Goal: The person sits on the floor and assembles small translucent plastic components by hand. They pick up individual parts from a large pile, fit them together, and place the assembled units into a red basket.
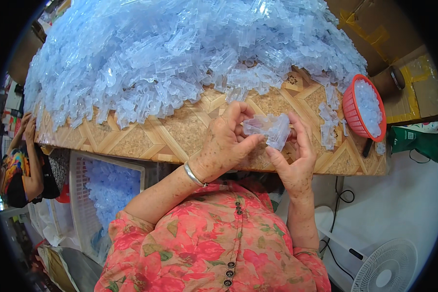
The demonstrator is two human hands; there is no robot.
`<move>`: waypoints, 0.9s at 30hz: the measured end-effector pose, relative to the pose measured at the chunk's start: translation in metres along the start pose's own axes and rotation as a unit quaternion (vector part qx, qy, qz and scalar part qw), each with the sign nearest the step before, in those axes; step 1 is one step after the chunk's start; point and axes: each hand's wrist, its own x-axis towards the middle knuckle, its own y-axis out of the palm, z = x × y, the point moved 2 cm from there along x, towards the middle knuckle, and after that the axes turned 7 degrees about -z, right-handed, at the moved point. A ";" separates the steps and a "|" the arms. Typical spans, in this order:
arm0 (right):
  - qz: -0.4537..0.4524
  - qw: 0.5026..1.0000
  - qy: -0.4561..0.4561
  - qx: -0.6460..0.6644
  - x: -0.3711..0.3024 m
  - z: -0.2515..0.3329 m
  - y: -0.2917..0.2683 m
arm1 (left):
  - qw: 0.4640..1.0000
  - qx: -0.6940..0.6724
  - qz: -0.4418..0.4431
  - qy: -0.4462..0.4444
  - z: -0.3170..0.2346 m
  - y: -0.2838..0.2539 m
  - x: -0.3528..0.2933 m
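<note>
Between the fingers of the left hand (224, 146) and the right hand (298, 168), over the near edge of the table (187, 127), sits a clear moulded plastic piece (273, 129). The left fingers are bent, with the thumb closed against it; the right thumb and forefinger curve more widely around its other side, gripping lightly. Under and beyond the fingers spreads the table's surface, patterned with cork-like panels and pale wood-look strips. Past them rises a broad heap of bluish translucent plastic pieces (180, 53). Right of the fingers lie loose clear pieces (328, 124), then a red slotted basket (351, 113) holding more. Farther right are taped cardboard boxes (409, 92) and a green bag (412, 142). Below and right of the fingers, a white fan (387, 263) stands near a black cable (333, 226). Below and left is a white plastic crate (77, 187) of bluish pieces; well left, another person (31, 182).
</note>
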 end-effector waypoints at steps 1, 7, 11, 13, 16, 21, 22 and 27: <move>-0.006 1.000 -0.002 -0.014 -0.001 -0.001 0.001 | 0.999 -0.044 0.001 0.003 0.001 0.003 0.000; -0.013 0.994 -0.039 -0.099 -0.004 0.005 0.001 | 0.978 -0.202 0.045 -0.025 -0.003 0.008 -0.006; -0.002 0.993 -0.040 -0.108 -0.006 0.010 0.002 | 0.965 -0.243 0.092 -0.024 0.002 0.005 -0.008; 0.004 0.996 -0.022 -0.082 -0.007 0.006 0.001 | 0.955 -0.271 0.109 -0.042 0.002 0.006 -0.007; -0.002 0.997 0.059 0.051 -0.009 0.000 0.000 | 0.936 -0.315 0.127 -0.090 0.001 0.009 -0.006; 0.006 0.906 0.235 0.352 -0.005 -0.013 -0.017 | 0.932 -0.312 0.133 -0.127 0.001 0.014 -0.006; -0.010 0.898 0.242 0.368 -0.004 -0.013 -0.019 | 0.935 -0.303 0.131 -0.127 -0.001 0.016 -0.005; -0.091 0.913 0.227 0.326 -0.003 -0.018 -0.035 | 0.949 -0.260 0.130 -0.121 -0.006 0.020 -0.005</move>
